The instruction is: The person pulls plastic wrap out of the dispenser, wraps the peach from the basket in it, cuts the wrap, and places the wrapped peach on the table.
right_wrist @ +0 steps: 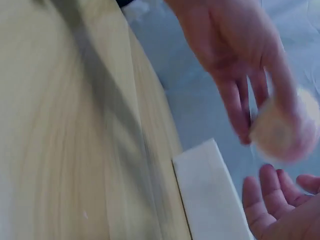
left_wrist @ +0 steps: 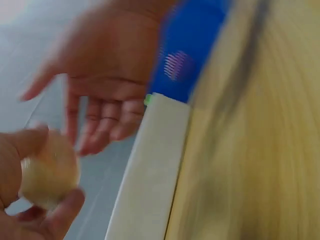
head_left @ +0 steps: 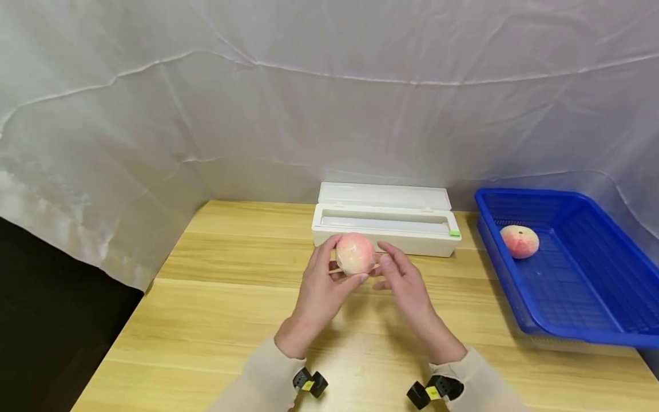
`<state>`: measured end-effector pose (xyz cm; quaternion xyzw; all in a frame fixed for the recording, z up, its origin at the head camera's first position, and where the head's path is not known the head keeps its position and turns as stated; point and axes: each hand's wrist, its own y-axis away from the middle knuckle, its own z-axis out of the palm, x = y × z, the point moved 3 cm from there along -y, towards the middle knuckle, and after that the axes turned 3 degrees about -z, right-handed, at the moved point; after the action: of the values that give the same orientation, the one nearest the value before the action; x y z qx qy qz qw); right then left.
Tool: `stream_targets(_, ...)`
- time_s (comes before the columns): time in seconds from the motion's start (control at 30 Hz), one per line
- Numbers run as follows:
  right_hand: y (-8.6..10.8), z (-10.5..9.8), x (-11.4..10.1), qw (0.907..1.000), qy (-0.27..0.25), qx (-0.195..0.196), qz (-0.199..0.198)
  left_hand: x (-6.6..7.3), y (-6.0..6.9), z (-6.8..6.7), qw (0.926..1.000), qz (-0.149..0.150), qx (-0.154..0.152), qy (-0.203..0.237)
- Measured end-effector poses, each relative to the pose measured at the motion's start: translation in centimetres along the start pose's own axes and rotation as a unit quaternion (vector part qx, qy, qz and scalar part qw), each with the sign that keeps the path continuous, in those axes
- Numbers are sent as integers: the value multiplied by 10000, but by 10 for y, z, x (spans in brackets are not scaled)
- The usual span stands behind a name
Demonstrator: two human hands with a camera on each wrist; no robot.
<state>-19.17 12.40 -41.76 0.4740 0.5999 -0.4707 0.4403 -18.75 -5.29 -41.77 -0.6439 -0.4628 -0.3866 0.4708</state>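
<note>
A pink and cream peach is held above the table by my left hand, thumb and fingers round its left side. In the left wrist view the peach looks wrapped in something shiny. My right hand is just right of it with fingers spread and relaxed; its palm faces the peach in the left wrist view. The right wrist view shows the peach in the left hand, above the loosely bent fingers of the right hand.
Behind the hands stands a long white box with its lid raised and a green piece at its right end. At the right, a blue basket holds another peach. A pale cloth hangs behind the wooden table.
</note>
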Motion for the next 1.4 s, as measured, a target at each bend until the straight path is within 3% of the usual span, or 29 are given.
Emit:
stream_targets(0.1,1,5,0,9997,-194,-3,162,4,4,6,9914,725,296,-1045)
stream_targets(0.17,0,3,2,9988,-443,-39,217,5,6,7,9907,868,162,-1032)
stream_targets(0.23,-1,-3,3,9975,-680,-99,179,4,6,4,9972,557,-88,-493)
stream_targets(0.3,-1,-8,5,9952,-915,-316,135,1,3,-1,9990,-37,-342,281)
stream_targets(0.4,0,-10,7,9912,-1062,-787,55,-4,-2,-6,9891,-783,-585,1098)
stream_targets(0.5,2,-7,7,9901,-921,-1052,-94,-5,-5,-9,9845,-974,-844,1193)
stream_targets(0.67,2,-7,8,9954,-443,-728,-437,-3,-6,-14,9830,-931,-1066,1171)
stream_targets(0.8,2,-12,10,9935,-594,-814,-523,-4,-7,-19,9787,-893,-1328,1289)
stream_targets(0.9,1,-14,11,9879,-856,-1170,-553,-5,-8,-21,9788,-817,-1443,1203)
stream_targets(1.1,0,-14,12,9789,-1294,-1478,-560,-2,-8,-21,9891,-521,-1269,529)
stream_targets(1.27,1,-11,14,9580,-2344,-1610,-373,1,-7,-18,9879,-538,-1332,591)
stream_targets(1.4,3,-6,14,9523,-2556,-1650,-239,6,-6,-13,9904,-9,-1374,-151)
